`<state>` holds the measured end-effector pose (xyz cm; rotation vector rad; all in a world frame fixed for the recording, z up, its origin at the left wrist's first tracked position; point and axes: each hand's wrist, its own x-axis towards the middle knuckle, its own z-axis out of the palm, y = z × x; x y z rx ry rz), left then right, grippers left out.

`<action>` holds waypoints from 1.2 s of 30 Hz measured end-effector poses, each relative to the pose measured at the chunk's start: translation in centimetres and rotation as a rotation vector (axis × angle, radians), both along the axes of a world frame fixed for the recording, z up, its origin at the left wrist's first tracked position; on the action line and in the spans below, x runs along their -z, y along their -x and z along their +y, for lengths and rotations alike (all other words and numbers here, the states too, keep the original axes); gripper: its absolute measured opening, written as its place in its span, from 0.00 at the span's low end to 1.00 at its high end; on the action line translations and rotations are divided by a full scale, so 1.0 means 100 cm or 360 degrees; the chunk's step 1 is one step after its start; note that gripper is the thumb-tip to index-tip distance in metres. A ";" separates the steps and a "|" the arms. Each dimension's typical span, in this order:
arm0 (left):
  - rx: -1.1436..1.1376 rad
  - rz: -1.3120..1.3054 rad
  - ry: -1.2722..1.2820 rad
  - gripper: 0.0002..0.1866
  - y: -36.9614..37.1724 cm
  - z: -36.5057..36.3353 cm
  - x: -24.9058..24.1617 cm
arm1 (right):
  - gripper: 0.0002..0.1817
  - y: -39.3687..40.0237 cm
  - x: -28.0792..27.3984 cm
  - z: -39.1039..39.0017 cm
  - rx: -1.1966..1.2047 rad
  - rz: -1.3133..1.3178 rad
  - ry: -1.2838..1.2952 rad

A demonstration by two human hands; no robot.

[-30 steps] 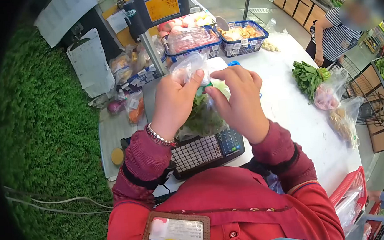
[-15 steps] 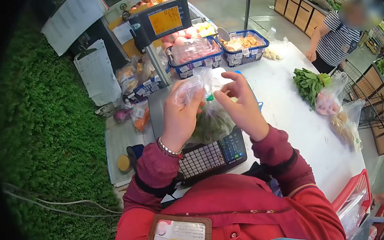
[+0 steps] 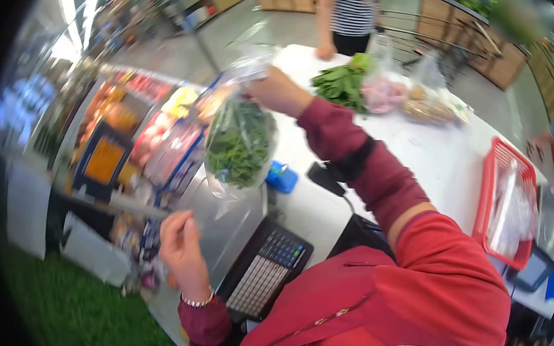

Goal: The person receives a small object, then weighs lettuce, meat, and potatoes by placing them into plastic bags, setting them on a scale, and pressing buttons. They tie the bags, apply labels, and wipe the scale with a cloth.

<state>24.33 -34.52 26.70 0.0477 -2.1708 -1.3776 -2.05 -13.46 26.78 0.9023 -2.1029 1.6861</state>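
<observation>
My right hand (image 3: 268, 87) grips the gathered neck of a clear plastic bag of leafy greens (image 3: 241, 143), which hangs above the scale's metal platter (image 3: 229, 226). My left hand (image 3: 184, 247), loosely curled and somewhat blurred, holds nothing that I can see. It is apart from the bag, at the left side of the platter. The scale's keypad (image 3: 265, 266) lies close to my body. A blue object (image 3: 282, 176) rests on the white counter (image 3: 395, 162) just right of the bag.
Loose leafy greens (image 3: 342, 87), a bag of pink items (image 3: 383, 94) and a bag of brownish items (image 3: 428, 106) lie at the counter's far side. Beyond stands a person in a striped shirt (image 3: 349, 8). A red basket (image 3: 490, 200) sits right; the scale display (image 3: 103, 158) rises left.
Both hands were together at the bag's neck; now my left hand has let go and moved down left. My right hand has lifted the bag off the scale. The view has turned right.
</observation>
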 end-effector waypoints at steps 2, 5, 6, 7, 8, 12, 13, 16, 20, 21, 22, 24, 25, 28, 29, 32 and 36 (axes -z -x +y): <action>0.0046 -0.0102 -0.0040 0.07 0.010 0.009 0.003 | 0.10 0.036 0.026 0.008 0.0199 0.0574 -0.0506; 0.0141 -0.0224 -0.0098 0.06 0.024 0.028 0.009 | 0.12 0.036 0.069 0.020 0.0527 0.0070 -0.0833; 0.0183 -0.0249 -0.0118 0.06 0.032 0.035 0.011 | 0.12 0.030 0.089 0.031 0.0589 0.0164 -0.0914; 0.0257 -0.0290 -0.0140 0.06 0.040 0.044 0.014 | 0.13 0.035 0.115 0.041 0.0600 0.0111 -0.1011; 0.0322 -0.0336 -0.0162 0.06 0.046 0.053 0.017 | 0.15 0.035 0.136 0.057 0.0494 -0.0070 -0.0935; 0.0498 -0.0523 -0.0262 0.06 0.069 0.086 0.035 | 0.18 0.046 0.175 0.138 0.0337 -0.0208 -0.0777; 0.0524 -0.0583 -0.0299 0.07 0.075 0.093 0.040 | 0.18 0.048 0.162 0.165 0.0436 -0.0313 -0.0652; 0.0567 -0.0698 -0.0354 0.08 0.090 0.111 0.059 | 0.19 0.065 0.110 0.248 0.1125 -0.0387 -0.0188; 0.0538 -0.0851 -0.0415 0.08 0.105 0.129 0.076 | 0.31 0.139 0.113 0.340 0.1877 -0.0604 -0.0292; 0.0518 -0.0884 -0.0410 0.08 0.108 0.131 0.077 | 0.34 0.152 0.116 0.350 0.1958 -0.0579 -0.0404; 0.0502 -0.0877 -0.0393 0.08 0.111 0.131 0.079 | 0.37 0.166 0.123 0.354 0.2039 -0.0547 -0.0515; 0.0430 -0.0890 -0.0382 0.07 0.116 0.127 0.078 | 0.40 0.186 0.141 0.349 0.1966 -0.0466 -0.0633; 0.0399 -0.0891 -0.0372 0.07 0.118 0.124 0.078 | 0.41 0.197 0.155 0.347 0.1934 -0.0423 -0.0684; 0.0305 -0.0915 -0.0348 0.07 0.119 0.117 0.074 | 0.33 0.208 0.167 0.336 0.1770 -0.0632 -0.0618; 0.0285 -0.0933 -0.0341 0.07 0.118 0.113 0.072 | 0.31 0.205 0.167 0.333 0.1646 -0.0812 -0.0547; 0.0302 -0.0885 -0.0348 0.08 0.114 0.102 0.074 | 0.17 0.190 0.171 0.321 0.1464 -0.0624 -0.0014; 0.0359 -0.0864 -0.0413 0.08 0.098 0.095 0.071 | 0.13 0.134 0.124 0.303 0.1254 -0.0378 0.0273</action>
